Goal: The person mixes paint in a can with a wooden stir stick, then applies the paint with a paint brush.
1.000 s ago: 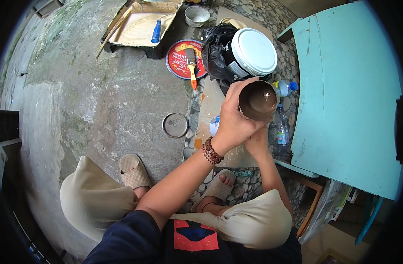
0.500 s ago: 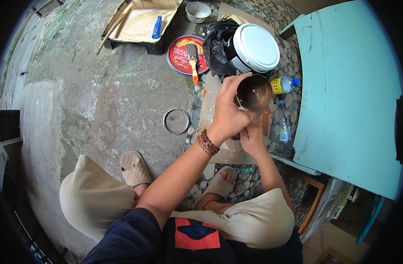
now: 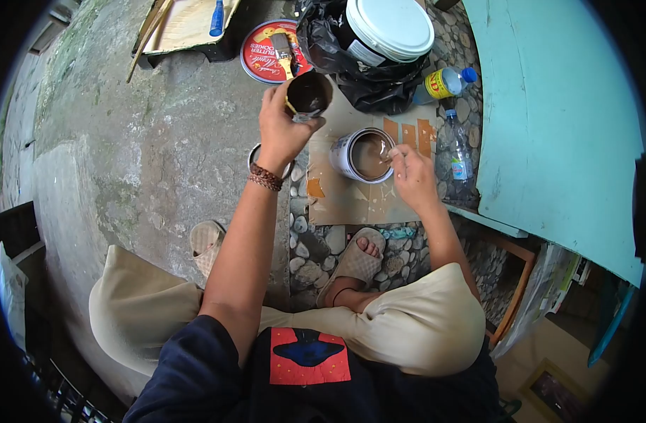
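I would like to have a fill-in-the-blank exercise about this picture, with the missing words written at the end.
The dark container is held by the person's ____ hand.
The can of brown paint stands on a flat piece of ____.
The brush lies on a round, mostly ____ disc printed "BUTTER COOKIES".
The bottle with the yellow label has a ____ cap.
Missing words: left; cardboard; red; blue.
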Action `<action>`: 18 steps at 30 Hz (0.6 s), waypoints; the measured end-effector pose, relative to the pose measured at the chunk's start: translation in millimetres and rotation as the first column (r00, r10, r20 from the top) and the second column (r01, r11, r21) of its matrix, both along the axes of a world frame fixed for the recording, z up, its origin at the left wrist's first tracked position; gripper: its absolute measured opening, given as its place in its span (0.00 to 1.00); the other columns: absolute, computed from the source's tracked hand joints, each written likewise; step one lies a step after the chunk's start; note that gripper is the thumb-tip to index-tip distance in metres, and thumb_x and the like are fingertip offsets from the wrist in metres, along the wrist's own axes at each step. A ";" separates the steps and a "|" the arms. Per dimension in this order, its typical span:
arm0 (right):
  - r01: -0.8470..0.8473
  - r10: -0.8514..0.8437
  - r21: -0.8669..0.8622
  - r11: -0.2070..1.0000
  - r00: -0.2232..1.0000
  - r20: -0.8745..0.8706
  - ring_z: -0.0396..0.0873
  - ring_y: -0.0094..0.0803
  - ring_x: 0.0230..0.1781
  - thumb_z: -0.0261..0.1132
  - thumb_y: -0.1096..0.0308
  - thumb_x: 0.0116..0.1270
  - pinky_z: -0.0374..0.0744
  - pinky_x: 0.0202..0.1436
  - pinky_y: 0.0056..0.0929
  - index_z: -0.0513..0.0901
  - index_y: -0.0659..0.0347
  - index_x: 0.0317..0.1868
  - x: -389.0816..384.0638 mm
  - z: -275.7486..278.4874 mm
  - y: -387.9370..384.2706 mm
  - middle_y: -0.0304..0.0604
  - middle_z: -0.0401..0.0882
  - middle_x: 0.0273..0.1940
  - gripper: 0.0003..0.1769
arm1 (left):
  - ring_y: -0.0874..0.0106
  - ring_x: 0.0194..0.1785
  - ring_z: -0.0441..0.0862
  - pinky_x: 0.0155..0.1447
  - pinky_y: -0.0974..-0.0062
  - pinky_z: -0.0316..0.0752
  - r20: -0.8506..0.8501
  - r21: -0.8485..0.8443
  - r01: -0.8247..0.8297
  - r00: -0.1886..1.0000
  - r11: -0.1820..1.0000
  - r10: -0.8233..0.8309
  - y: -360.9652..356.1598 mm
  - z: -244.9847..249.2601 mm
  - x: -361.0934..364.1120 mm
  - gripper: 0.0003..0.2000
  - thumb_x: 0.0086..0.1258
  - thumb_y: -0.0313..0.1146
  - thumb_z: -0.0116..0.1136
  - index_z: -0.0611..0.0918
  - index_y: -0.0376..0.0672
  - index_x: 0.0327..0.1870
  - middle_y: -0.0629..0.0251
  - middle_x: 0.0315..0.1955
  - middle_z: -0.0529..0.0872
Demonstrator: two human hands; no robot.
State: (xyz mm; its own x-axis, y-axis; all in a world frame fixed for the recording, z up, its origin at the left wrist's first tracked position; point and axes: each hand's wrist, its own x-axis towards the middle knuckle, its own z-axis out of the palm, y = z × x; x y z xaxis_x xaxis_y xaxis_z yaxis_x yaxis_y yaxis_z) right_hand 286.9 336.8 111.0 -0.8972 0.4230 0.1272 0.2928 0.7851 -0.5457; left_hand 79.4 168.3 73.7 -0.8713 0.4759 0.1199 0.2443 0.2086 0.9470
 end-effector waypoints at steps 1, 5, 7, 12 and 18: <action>-0.082 0.082 -0.051 0.995 0.997 0.010 0.85 0.40 0.30 0.58 0.65 0.78 0.81 0.36 0.32 0.83 0.67 0.44 1.8 2.1 -5.2 0.51 0.85 0.31 0.13 | 0.62 0.57 0.80 0.61 0.66 0.77 -0.038 -0.051 -0.004 0.999 0.999 0.002 -3.8 -10.6 -1.3 0.32 0.42 0.26 0.80 0.83 0.42 0.56 0.59 0.51 0.82; -0.050 0.061 -0.414 0.909 0.998 0.014 0.86 0.46 0.31 0.58 0.65 0.77 0.81 0.37 0.35 0.83 0.67 0.42 -23.5 4.5 -8.7 0.53 0.84 0.30 0.13 | 0.63 0.55 0.81 0.58 0.67 0.79 -0.024 -0.115 0.017 1.000 0.993 -0.020 -5.7 -26.7 1.0 0.31 0.43 0.26 0.80 0.83 0.42 0.55 0.60 0.50 0.81; -0.028 0.024 -0.037 0.999 0.994 -0.102 0.85 0.42 0.29 0.58 0.66 0.77 0.81 0.36 0.34 0.83 0.67 0.42 -26.3 3.9 4.1 0.51 0.85 0.29 0.12 | 0.63 0.54 0.82 0.57 0.68 0.79 -0.046 -0.097 0.017 0.999 0.995 -0.022 -4.1 -25.3 5.0 0.31 0.43 0.27 0.80 0.83 0.43 0.54 0.60 0.50 0.81; -0.013 0.072 -0.438 0.899 0.990 0.119 0.87 0.39 0.32 0.58 0.66 0.77 0.82 0.37 0.33 0.82 0.67 0.43 -18.0 17.7 -13.3 0.52 0.87 0.32 0.12 | 0.54 0.55 0.79 0.60 0.62 0.76 -0.011 -0.082 0.032 0.999 0.996 -0.033 -2.4 -22.2 1.3 0.34 0.40 0.27 0.79 0.81 0.42 0.56 0.56 0.46 0.82; -0.014 0.019 -0.094 0.995 0.999 0.048 0.85 0.37 0.29 0.58 0.64 0.77 0.81 0.35 0.31 0.82 0.68 0.46 -3.0 11.7 -5.2 0.51 0.85 0.30 0.13 | 0.62 0.53 0.81 0.59 0.66 0.77 -0.096 -0.068 0.004 0.995 0.998 -0.011 -2.2 -21.3 0.6 0.30 0.43 0.27 0.80 0.83 0.42 0.53 0.59 0.48 0.82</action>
State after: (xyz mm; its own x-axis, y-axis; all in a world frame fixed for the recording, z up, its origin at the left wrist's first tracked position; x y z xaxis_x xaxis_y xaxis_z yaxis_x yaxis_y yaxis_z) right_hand 284.0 331.6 122.7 -0.9082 0.4162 0.0436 0.3084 0.7361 -0.6025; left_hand 80.0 166.1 52.4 -0.8538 0.4920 0.1701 0.3351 0.2693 0.9029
